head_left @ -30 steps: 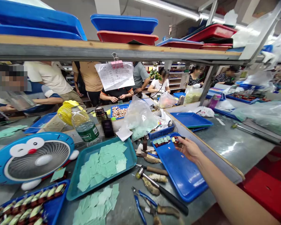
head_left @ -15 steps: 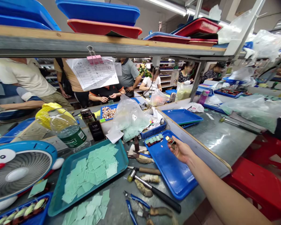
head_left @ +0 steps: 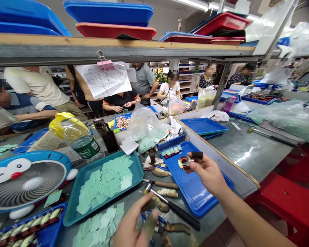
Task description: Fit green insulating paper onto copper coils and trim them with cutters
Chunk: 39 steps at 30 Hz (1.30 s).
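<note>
Thumb and fingers of my right hand (head_left: 208, 173) pinch a small wound ring coil (head_left: 183, 163), with dark red-brown wire and a pale part, above the blue tray (head_left: 195, 195). A dark cover sits on one fingertip of that hand. At the tray's far end stands a row of several similar coils with green paper pieces (head_left: 172, 151). My left hand (head_left: 134, 223), somewhat blurred, is low in the middle, thumb and fingers apart with nothing seen between them. It partly hides the blue-handled pliers (head_left: 158, 219). Beyond its fingertips lies a hammer (head_left: 179, 207).
A teal tray (head_left: 140, 168) of green paper squares lies left of the tools, with more squares in front. Further left are a fan (head_left: 28, 181) and another blue tray (head_left: 54, 233) of coils. A wooden-edged divider (head_left: 237, 171) borders the right. Co-workers sit across the bench.
My left hand has come into view from below. My right hand has turned, and the coil's ring face now shows. The whole view has shifted slightly.
</note>
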{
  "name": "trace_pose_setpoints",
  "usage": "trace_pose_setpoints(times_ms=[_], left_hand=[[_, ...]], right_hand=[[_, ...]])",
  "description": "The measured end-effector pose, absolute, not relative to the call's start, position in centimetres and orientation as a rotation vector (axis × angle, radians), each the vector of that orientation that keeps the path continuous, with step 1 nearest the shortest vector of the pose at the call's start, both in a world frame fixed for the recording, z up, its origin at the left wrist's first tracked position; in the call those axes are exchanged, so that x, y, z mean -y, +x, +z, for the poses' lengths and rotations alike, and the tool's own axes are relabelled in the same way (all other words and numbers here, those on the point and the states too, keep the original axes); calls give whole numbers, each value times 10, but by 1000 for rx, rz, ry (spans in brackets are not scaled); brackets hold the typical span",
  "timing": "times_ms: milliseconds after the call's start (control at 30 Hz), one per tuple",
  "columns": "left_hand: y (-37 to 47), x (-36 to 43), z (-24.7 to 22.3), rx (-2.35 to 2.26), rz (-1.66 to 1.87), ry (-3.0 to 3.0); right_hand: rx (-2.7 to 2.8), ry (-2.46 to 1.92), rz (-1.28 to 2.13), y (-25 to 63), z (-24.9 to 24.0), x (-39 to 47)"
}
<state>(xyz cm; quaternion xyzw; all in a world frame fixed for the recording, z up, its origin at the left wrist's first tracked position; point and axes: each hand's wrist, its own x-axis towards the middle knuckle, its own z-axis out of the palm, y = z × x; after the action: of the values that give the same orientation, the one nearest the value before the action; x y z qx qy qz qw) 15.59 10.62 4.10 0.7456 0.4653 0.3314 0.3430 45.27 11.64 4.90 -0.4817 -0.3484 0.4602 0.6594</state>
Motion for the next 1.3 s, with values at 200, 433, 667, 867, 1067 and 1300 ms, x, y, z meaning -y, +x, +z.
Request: trace_pose_setpoints(times_ms=[200,433,667,867,1067,1300], left_hand=[[227,-134,88,-827,1025,2173],[231,-132,89,-761,970,2206],[229,-126,90,-835,796,2001],[217,-103,54,-870,947,1434],[131,-56,35,-998,1026,827],[36,11,8,-1241,1067,469]], right_hand=[[842,-1013,1086,425,53,-91],[746,-995,1162,414,52,-83],[561,-975,1339,393,47,-78],[455,-898,1484,344,29,-56],[898,-1202,1442,335,-19,-15],[1949,-1802,263,378,-75,-26]])
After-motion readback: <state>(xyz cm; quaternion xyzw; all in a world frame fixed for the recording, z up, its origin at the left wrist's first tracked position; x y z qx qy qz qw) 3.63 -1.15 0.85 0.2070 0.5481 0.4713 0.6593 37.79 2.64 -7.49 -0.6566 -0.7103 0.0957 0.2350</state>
